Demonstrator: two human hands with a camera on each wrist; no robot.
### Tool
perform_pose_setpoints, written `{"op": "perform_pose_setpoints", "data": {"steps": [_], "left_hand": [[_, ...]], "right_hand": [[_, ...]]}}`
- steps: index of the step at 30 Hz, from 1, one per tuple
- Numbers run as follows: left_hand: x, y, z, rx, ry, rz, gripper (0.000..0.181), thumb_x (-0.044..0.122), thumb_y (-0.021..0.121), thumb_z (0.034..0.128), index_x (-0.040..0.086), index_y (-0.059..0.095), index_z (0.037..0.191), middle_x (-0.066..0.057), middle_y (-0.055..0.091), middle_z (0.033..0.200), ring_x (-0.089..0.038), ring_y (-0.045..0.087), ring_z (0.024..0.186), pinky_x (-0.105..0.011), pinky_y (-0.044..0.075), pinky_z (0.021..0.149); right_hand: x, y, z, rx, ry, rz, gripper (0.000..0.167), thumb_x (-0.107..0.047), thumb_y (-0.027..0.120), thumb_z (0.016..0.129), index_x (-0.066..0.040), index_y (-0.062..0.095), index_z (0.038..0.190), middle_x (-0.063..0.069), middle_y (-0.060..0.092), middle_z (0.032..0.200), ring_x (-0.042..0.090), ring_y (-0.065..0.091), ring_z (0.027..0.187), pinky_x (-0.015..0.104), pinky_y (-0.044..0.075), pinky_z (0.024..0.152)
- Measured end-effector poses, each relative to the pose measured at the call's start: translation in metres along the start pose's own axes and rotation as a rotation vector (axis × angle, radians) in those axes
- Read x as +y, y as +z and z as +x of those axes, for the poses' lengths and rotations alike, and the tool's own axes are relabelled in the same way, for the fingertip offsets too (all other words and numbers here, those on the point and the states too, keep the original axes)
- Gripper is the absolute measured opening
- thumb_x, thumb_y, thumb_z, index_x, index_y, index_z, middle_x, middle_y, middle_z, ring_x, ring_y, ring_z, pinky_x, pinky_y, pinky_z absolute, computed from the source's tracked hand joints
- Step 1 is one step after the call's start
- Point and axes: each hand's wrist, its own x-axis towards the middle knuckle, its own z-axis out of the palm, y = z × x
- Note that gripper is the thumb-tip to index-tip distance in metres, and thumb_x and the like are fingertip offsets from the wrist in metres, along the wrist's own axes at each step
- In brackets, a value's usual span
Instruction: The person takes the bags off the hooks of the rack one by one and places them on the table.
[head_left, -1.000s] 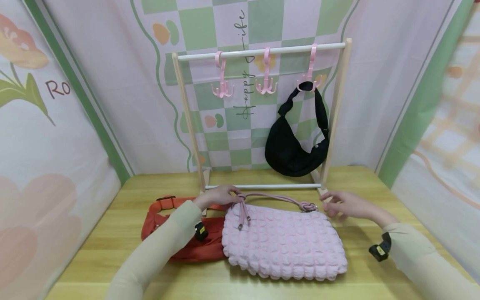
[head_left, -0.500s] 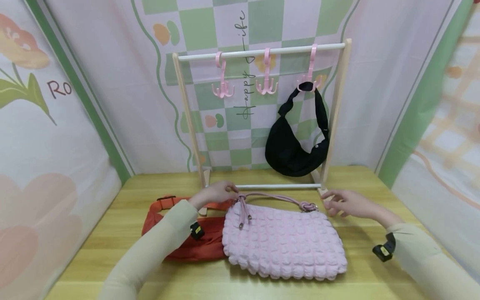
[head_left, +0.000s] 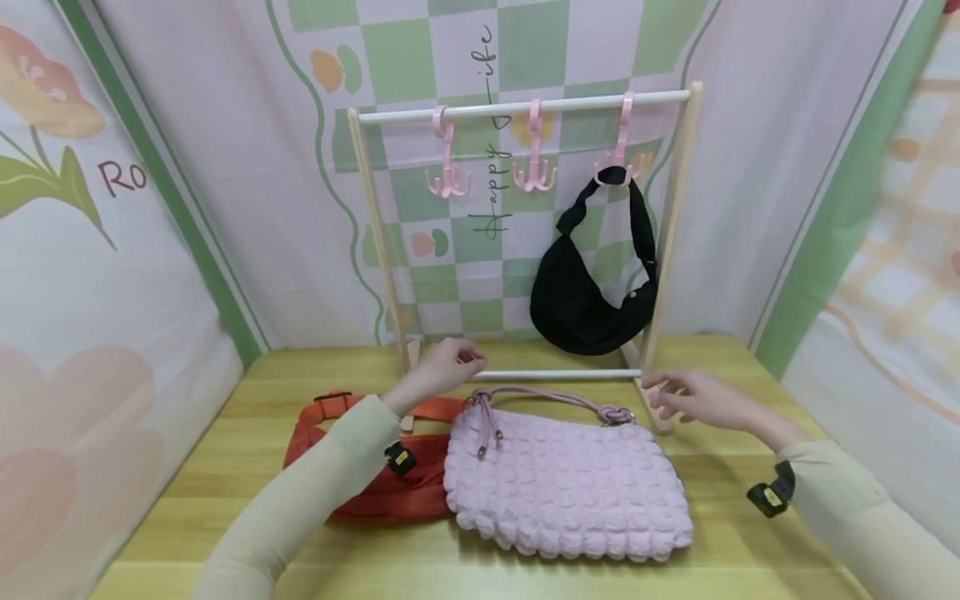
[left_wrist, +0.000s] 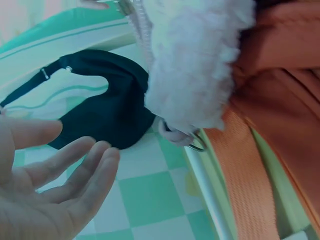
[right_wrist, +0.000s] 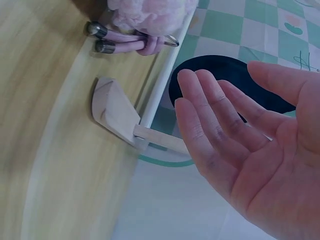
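Note:
A pink puffy handbag (head_left: 566, 487) lies on the table, its cord strap (head_left: 547, 392) arched along the far edge. My left hand (head_left: 448, 364) hovers just above and behind the bag's left end, holding nothing; its fingers look relaxed in the left wrist view. Off the bag's right end, my right hand (head_left: 693, 397) is in the air with loosely bent fingers and nothing in them. A red-orange bag (head_left: 401, 490) lies under my left forearm, partly hidden by it and by the pink bag. From the right pink hook (head_left: 621, 146) hangs a black shoulder bag (head_left: 588, 296).
A wooden rack with a white top rail (head_left: 517, 108) stands at the back of the table (head_left: 712, 533). Two more pink hooks hang there, a left hook (head_left: 447, 177) and a middle hook (head_left: 534, 171), with no bag on them. Printed cloth walls close off the back and sides.
My left hand has risen away from the left end of the pink bag's strap, toward the rack. The right hand has moved slightly up and away from the bag. The bags stay put.

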Motion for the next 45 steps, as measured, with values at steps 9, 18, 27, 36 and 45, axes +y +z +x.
{"op": "perform_pose_setpoints", "data": {"steps": [9,18,27,36,45], "left_hand": [[0.017,0.0,0.009,0.169,0.02,-0.057,0.019,0.024,0.057,0.0947,0.013,0.067,0.107,-0.003,0.067,0.101,-0.017,0.062,0.091,-0.03,0.052,0.076],[0.028,-0.002,0.017,0.287,0.05,-0.156,0.018,0.018,0.056,0.0937,0.009,0.065,0.107,-0.006,0.067,0.104,-0.02,0.062,0.095,-0.032,0.052,0.083],[0.035,-0.005,0.026,0.359,0.115,-0.225,0.021,0.014,0.056,0.0937,0.003,0.063,0.11,-0.009,0.065,0.105,-0.023,0.061,0.097,-0.033,0.051,0.086],[0.045,-0.011,0.035,0.371,0.111,-0.176,0.019,0.017,0.055,0.0943,0.007,0.063,0.109,-0.006,0.065,0.105,-0.018,0.061,0.096,-0.031,0.051,0.086],[0.052,-0.016,0.046,0.413,0.12,-0.154,0.017,0.018,0.056,0.0942,0.01,0.063,0.107,-0.003,0.066,0.104,-0.016,0.061,0.094,-0.028,0.052,0.081]], "right_hand": [[-0.009,-0.006,0.003,0.048,-0.009,-0.024,0.036,-0.016,0.052,0.097,0.007,0.052,0.124,0.023,0.066,0.102,0.025,0.067,0.084,0.036,0.057,0.069],[-0.019,-0.014,0.008,0.137,-0.047,-0.091,0.032,-0.018,0.054,0.097,0.005,0.057,0.118,0.015,0.068,0.096,0.019,0.066,0.08,0.031,0.057,0.066],[-0.026,-0.025,0.011,0.209,-0.061,-0.195,0.03,-0.021,0.053,0.097,0.001,0.06,0.116,0.018,0.067,0.102,0.013,0.064,0.076,0.027,0.054,0.062],[-0.038,-0.034,0.019,0.223,-0.032,-0.244,0.032,-0.024,0.051,0.098,-0.002,0.06,0.12,0.019,0.065,0.11,0.027,0.065,0.09,0.033,0.054,0.068],[-0.047,-0.047,0.03,0.266,-0.052,-0.322,0.032,-0.026,0.049,0.099,-0.004,0.062,0.118,0.019,0.066,0.113,0.035,0.063,0.098,0.051,0.051,0.081]]}}
